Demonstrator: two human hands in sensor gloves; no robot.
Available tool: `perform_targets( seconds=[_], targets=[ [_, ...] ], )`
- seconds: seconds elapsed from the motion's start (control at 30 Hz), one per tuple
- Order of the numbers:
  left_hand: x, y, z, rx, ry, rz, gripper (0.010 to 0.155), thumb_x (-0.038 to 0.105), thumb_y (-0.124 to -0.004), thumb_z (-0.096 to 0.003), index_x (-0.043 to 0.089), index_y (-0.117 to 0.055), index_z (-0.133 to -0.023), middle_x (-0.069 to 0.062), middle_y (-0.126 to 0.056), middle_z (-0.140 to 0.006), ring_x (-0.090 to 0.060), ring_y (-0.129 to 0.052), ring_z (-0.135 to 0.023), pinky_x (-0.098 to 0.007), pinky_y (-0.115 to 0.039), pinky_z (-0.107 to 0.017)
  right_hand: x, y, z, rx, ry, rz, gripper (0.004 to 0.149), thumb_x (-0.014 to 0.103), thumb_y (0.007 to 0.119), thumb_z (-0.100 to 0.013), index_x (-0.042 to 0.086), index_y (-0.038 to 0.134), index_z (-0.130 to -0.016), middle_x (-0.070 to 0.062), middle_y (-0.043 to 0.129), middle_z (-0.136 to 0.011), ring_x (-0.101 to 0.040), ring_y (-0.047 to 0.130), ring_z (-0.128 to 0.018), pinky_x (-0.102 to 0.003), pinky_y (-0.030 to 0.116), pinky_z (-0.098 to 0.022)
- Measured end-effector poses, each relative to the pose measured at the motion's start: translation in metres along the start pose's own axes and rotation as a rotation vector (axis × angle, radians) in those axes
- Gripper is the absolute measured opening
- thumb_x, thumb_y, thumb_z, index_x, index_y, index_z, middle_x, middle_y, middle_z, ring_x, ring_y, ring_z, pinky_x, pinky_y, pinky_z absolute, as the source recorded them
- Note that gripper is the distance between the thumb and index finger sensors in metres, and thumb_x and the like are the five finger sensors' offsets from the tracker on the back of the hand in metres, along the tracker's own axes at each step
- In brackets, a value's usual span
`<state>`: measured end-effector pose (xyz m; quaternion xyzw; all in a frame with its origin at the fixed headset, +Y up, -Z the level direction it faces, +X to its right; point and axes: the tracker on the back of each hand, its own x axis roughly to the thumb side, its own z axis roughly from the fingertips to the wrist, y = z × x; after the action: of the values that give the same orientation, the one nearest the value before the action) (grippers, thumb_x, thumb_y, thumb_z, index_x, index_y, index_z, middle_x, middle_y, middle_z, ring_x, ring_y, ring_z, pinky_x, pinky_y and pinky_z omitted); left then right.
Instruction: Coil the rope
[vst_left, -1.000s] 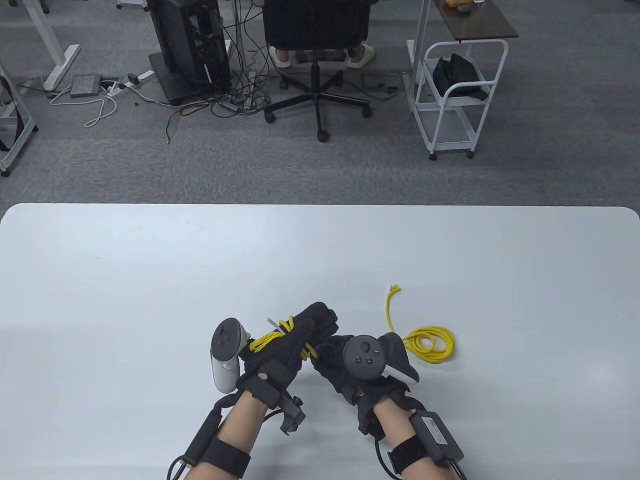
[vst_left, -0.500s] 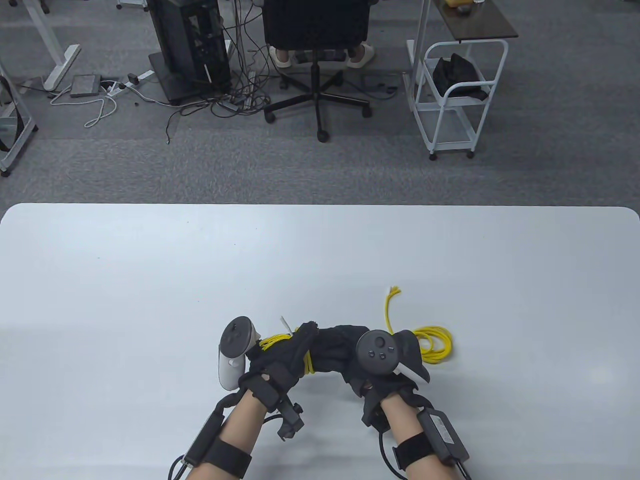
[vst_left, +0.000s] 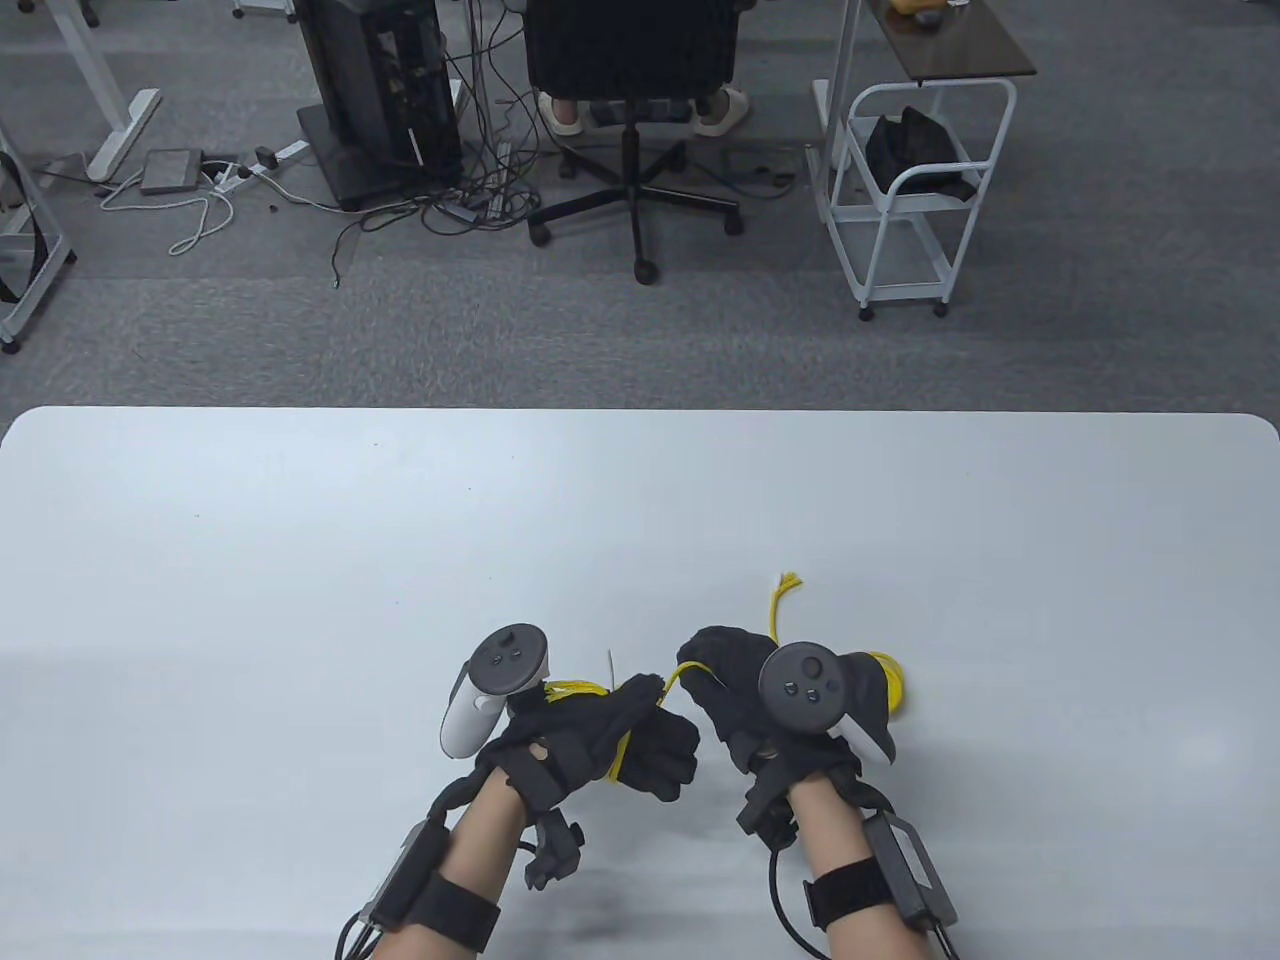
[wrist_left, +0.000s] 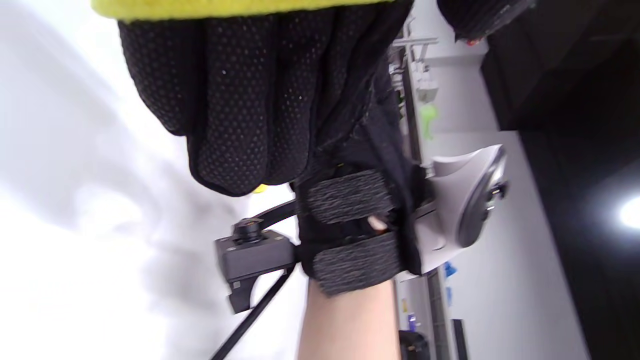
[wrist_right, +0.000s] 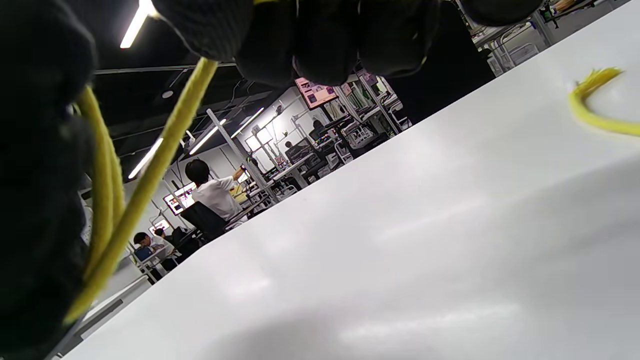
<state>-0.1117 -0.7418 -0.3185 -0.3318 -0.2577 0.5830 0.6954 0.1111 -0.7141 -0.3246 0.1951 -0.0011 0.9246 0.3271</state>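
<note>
Hands (vst_left: 600, 735) newly apart, rope (vst_left: 682, 672) between.

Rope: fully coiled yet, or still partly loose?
Partly loose. The rope wraps the left hand, but a frayed tail lies on the table.

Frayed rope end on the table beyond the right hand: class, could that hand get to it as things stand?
Probably yes. The frayed rope end lies on bare white table just past the right hand, nothing between, but that hand already grips the yellow rope.
</note>
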Motion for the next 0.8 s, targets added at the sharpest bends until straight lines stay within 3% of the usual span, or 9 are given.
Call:
perform_targets(
  seconds=[0.13,0.27,0.47,0.6,0.8],
  targets=[
    [-0.003,-0.004,-0.003,-0.005,0.075,-0.112,0.072,0.06,-0.044,-0.0606,0.016,-0.089,-0.095,-0.019,-0.1,-0.089,-0.035,-0.105,-0.069,-0.042,-0.081,-0.057,0.002,0.002,0.0,-0.001,-0.013,-0.032,0.041,0.038,0.07,-0.058,0.017,0.07,-0.093,-0.017,0.068,-0.103,-0.049,0.068,-0.092,-0.071,0.053,-0.064],
    [-0.008,-0.005,-0.003,0.063,0.093,-0.093,0.078,0.061,-0.039,-0.0594,0.011,-0.076,-0.107,-0.024,-0.087,-0.101,-0.041,-0.096,-0.08,-0.046,-0.074,-0.062,0.01,0.006,0.0,-0.011,-0.047,-0.083,0.041,0.038,0.07,-0.059,0.017,0.07,-0.094,-0.017,0.067,-0.104,-0.049,0.068,-0.092,-0.071,0.053,-0.064],
    [-0.011,0.001,0.002,0.177,0.078,-0.093,0.084,0.063,-0.032,-0.0576,0.009,-0.063,-0.114,-0.026,-0.077,-0.109,-0.043,-0.089,-0.088,-0.047,-0.07,-0.066,0.024,0.015,0.0,-0.006,-0.118,-0.116,0.042,0.036,0.068,-0.059,0.015,0.067,-0.095,-0.019,0.06,-0.108,-0.051,0.064,-0.094,-0.073,0.051,-0.065],
    [-0.011,0.005,0.006,0.266,0.045,-0.004,0.082,0.063,-0.034,-0.0585,0.008,-0.054,-0.117,-0.027,-0.068,-0.113,-0.044,-0.083,-0.092,-0.048,-0.066,-0.069,0.033,0.021,0.001,0.009,-0.163,-0.108,0.043,0.035,0.068,-0.059,0.014,0.066,-0.096,-0.019,0.056,-0.109,-0.051,0.061,-0.094,-0.073,0.049,-0.065],
    [-0.006,0.011,0.013,0.422,0.034,-0.059,0.074,0.059,-0.046,-0.0624,0.01,-0.042,-0.118,-0.024,-0.057,-0.118,-0.042,-0.075,-0.099,-0.046,-0.062,-0.073,0.036,0.027,0.002,0.029,-0.184,-0.024,0.043,0.035,0.068,-0.059,0.014,0.067,-0.097,-0.02,0.054,-0.111,-0.052,0.06,-0.095,-0.074,0.048,-0.065]
  ],
)
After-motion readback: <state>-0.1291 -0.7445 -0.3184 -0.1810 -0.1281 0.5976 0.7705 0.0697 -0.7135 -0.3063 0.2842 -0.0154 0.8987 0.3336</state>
